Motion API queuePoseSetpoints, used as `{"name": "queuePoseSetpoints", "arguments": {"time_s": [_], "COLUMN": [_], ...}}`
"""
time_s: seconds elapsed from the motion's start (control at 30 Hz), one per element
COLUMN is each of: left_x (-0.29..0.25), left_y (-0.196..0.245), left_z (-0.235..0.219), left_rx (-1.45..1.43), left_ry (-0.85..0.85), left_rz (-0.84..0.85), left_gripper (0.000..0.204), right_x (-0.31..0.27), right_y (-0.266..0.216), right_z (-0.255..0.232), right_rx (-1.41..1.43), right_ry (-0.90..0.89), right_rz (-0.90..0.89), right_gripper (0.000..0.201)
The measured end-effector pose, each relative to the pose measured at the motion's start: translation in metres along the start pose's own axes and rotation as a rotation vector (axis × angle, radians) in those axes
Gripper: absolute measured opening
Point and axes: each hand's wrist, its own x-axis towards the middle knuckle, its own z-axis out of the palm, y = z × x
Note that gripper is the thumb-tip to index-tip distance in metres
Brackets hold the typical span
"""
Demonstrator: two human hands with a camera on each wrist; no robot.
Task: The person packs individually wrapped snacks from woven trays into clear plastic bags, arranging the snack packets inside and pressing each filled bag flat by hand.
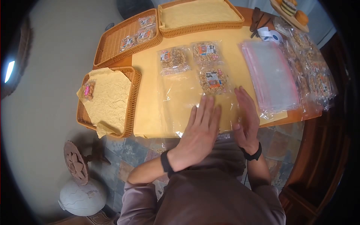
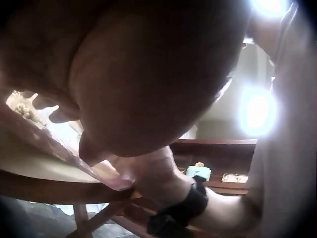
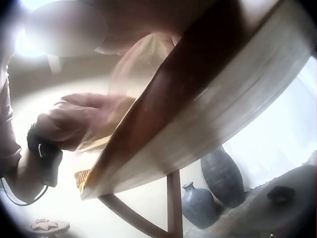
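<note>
My left hand [image 1: 200, 129] lies with its fingers extended over a large clear plastic bag [image 1: 176, 101] on the table's near side. To its right, my right hand [image 1: 246, 120] is turned on edge, fingers mostly straight and thumb apart, at the bag's right side. Just beyond the left fingertips is a round cereal-like snack in a labelled clear packet [image 1: 213, 79]. Two similar packets, an upper-right one [image 1: 206, 51] and an upper-left one [image 1: 174, 60], lie at the bag's far part. In the wrist views, the hands' undersides and the table's edge fill much of the picture.
At the left stand a paper-lined wicker basket [image 1: 135, 97] with one small packet and another basket [image 1: 108, 41] holding several packets. A lined tray basket [image 1: 202, 28] is at the back. A stack of pink-edged clear bags [image 1: 272, 75] and more packed snacks [image 1: 318, 80] lie right.
</note>
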Motion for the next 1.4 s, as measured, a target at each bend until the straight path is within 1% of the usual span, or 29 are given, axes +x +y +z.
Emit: {"name": "queuePoseSetpoints", "arguments": {"time_s": [0.03, 0.07, 0.13, 0.27, 0.33, 0.43, 0.47, 0.53, 0.57, 0.63, 0.67, 0.73, 0.77, 0.83, 0.87, 0.9, 0.97, 1.03, 1.07, 1.1, 1.13, 1.17, 1.2, 1.23, 1.3, 1.37, 1.4], "left_x": [0.009, 0.018, 0.030, 0.026, 0.009, -0.022, -0.024, -0.028, -0.023, -0.011, -0.010, -0.010, -0.014, -0.027, -0.035, -0.040, -0.051, -0.054, -0.041, -0.036, -0.028, -0.013, 0.003, 0.028, 0.074, 0.106, 0.121], "left_y": [-0.002, -0.004, -0.006, -0.012, -0.001, 0.010, 0.011, 0.012, 0.012, 0.012, 0.014, 0.015, 0.015, 0.019, 0.018, 0.011, -0.006, -0.031, -0.048, -0.074, -0.084, -0.097, -0.129, -0.156, -0.235, -0.280, -0.310], "left_z": [0.006, 0.010, 0.013, 0.012, 0.012, 0.012, 0.009, 0.004, 0.001, -0.002, 0.000, 0.001, -0.002, -0.015, -0.030, -0.044, -0.071, -0.103, -0.129, -0.139, -0.160, -0.169, -0.184, -0.190, -0.200, -0.210, -0.209], "left_rx": [0.011, 0.013, 0.005, -0.004, 0.007, 0.011, 0.011, -0.010, -0.012, -0.027, -0.024, -0.005, 0.006, -0.109, -0.278, -0.268, -0.897, -1.082, -1.066, -1.006, -1.059, -1.121, -0.994, -0.887, -0.762, -0.623, -0.574], "left_ry": [0.067, 0.071, 0.195, 0.211, 0.205, 0.201, 0.192, 0.261, 0.259, 0.245, 0.250, 0.180, 0.182, 0.043, -0.090, -0.093, -0.377, -0.445, -0.411, -0.223, -0.109, 0.110, 0.204, 0.325, 0.413, 0.427, 0.463], "left_rz": [-0.035, -0.032, -0.057, -0.052, -0.076, -0.058, -0.064, -0.101, -0.112, -0.219, -0.229, -0.192, -0.203, -0.098, -0.043, -0.054, 0.277, 0.343, 0.347, 0.398, 0.238, 0.070, -0.109, -0.213, -0.404, -0.619, -0.677], "left_gripper": [0.068, 0.068, 0.069, 0.068, 0.070, 0.073, 0.073, 0.076, 0.076, 0.073, 0.073, 0.069, 0.069, 0.065, 0.062, 0.062, 0.063, 0.062, 0.063, 0.068, 0.070, 0.071, 0.072, 0.072, 0.065, 0.060, 0.061], "right_x": [0.000, 0.001, 0.001, 0.002, 0.004, 0.006, 0.007, 0.005, 0.004, 0.004, 0.004, 0.003, 0.003, 0.004, 0.004, 0.004, 0.003, 0.004, 0.004, 0.004, 0.004, 0.005, 0.007, 0.007, 0.008, 0.008, 0.008], "right_y": [-0.001, 0.000, 0.001, 0.001, 0.001, -0.001, 0.000, 0.000, 0.000, 0.001, 0.002, 0.003, 0.003, 0.000, -0.001, -0.002, -0.003, -0.001, -0.002, -0.004, -0.005, -0.006, -0.007, -0.008, -0.008, -0.007, -0.006], "right_z": [0.000, -0.001, -0.001, 0.004, 0.003, 0.002, 0.002, 0.002, 0.003, 0.003, 0.002, 0.000, 0.000, -0.001, -0.001, 0.000, 0.002, 0.002, 0.004, 0.005, 0.006, 0.006, 0.005, 0.005, 0.006, 0.007, 0.007], "right_rx": [0.041, 0.038, -0.010, -0.018, -0.048, -0.058, -0.051, -0.065, -0.059, -0.058, -0.052, -0.073, -0.059, -0.025, -0.011, -0.006, 0.012, -0.034, -0.024, -0.031, -0.041, -0.035, -0.054, -0.075, -0.081, -0.088, -0.097], "right_ry": [-0.019, -0.017, -0.090, -0.097, -0.136, -0.161, -0.164, -0.155, -0.164, -0.151, -0.158, -0.168, -0.170, -0.145, -0.144, -0.125, -0.109, -0.125, -0.128, -0.110, -0.091, -0.089, -0.105, -0.120, -0.105, -0.092, -0.096], "right_rz": [0.025, 0.021, 0.049, 0.095, 0.103, 0.096, 0.103, 0.078, 0.079, 0.087, 0.080, 0.101, 0.094, 0.142, 0.137, 0.164, 0.193, 0.175, 0.171, 0.197, 0.221, 0.214, 0.230, 0.247, 0.244, 0.236, 0.240], "right_gripper": [0.063, 0.063, 0.072, 0.078, 0.083, 0.082, 0.082, 0.083, 0.083, 0.084, 0.084, 0.082, 0.082, 0.081, 0.081, 0.082, 0.082, 0.085, 0.085, 0.086, 0.087, 0.087, 0.087, 0.086, 0.084, 0.082, 0.080]}}
